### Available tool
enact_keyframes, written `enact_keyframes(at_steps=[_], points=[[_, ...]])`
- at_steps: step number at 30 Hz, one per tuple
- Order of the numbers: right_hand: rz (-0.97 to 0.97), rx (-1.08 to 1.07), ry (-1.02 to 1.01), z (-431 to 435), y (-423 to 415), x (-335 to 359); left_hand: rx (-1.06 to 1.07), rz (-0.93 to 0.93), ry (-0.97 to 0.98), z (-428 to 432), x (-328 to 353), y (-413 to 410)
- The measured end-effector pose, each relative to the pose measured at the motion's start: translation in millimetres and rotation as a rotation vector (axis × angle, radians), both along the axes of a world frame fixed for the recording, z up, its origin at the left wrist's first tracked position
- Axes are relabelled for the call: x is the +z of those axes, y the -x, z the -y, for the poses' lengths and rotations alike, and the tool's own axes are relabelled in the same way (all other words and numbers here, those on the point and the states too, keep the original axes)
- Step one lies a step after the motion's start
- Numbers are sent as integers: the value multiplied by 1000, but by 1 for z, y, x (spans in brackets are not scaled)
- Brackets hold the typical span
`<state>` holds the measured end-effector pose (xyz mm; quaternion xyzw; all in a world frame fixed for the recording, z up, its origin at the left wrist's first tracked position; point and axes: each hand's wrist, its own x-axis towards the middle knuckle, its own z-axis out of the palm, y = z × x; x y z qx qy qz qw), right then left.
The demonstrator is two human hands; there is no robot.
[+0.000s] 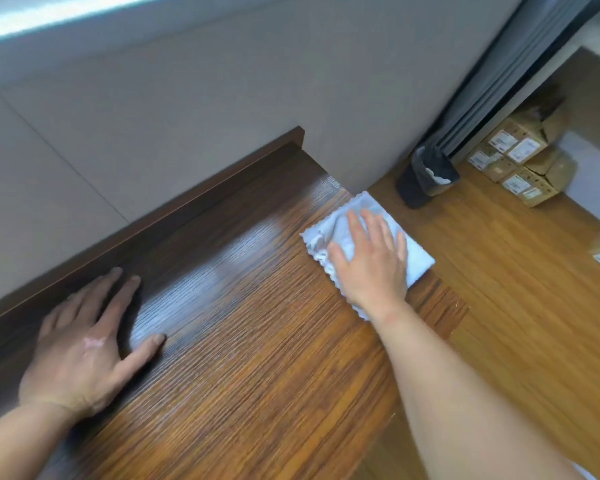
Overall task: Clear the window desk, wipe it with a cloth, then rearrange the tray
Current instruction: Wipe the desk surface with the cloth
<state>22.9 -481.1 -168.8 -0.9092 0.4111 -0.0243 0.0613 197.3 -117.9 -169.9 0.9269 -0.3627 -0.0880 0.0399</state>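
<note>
I see my right hand (371, 261) lying flat on the white cloth (418, 259). The fingers are straight and a little spread, and they press down on the cloth without curling round it. The cloth sits at the far right corner of the brown wooden desk (257, 341), and one side of it pokes out past the desk's right edge. My left hand (80, 351) lies flat on the desk too, near the raised strip at the back by the grey wall (187, 98). Its fingers are straight and it holds nothing. The two hands are well apart. Down on the wooden floor (516, 271) a dark bin (426, 178) stands by a grey curtain (520, 64). Some cardboard boxes (513, 157) with white labels are stacked near the bin.
</note>
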Motion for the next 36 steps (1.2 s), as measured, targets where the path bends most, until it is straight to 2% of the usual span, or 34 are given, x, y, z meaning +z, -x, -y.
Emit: enact_keyframes(at_steps=[2, 5, 7, 10, 11, 12, 14, 16, 18, 21, 28, 31, 34, 36], points=[[38, 34, 40, -59, 10, -4, 5, -4, 12, -1, -2, 0], [105, 361, 6, -178, 57, -21, 0, -6, 58, -2, -8, -1], [51, 558, 23, -237, 94, -31, 9, -11, 79, -1, -10, -1], [-180, 846, 94, -230, 123, -38, 67, 1, 105, 11, -10, 8], [-186, 888, 56, -209, 123, -26, 90, 12, 124, 16, -9, 12], [-57, 884, 73, -187, 121, -15, 110, 24, 138, 20, -10, 18], [92, 717, -44, -127, 102, -6, 136, 26, 157, 26, -11, 29], [88, 484, -28, -58, 82, -4, 115, 38, 172, 27, -14, 33], [4, 297, -33, -2, 67, 1, 92, 58, 168, 26, -18, 32], [-36, 183, -76, 33, 63, 1, 86, 51, 154, 21, -26, 26], [-22, 60, -103, 26, 151, 1, 101, 68, 123, 24, -21, 31], [-18, 15, -108, 23, 149, 0, 119, 91, 81, 27, -14, 35], [-6, -37, -61, -16, 141, 0, 111, 88, 73, 27, -11, 36], [16, 11, -7, -76, 146, -2, 109, 79, 79, 27, -9, 37]])
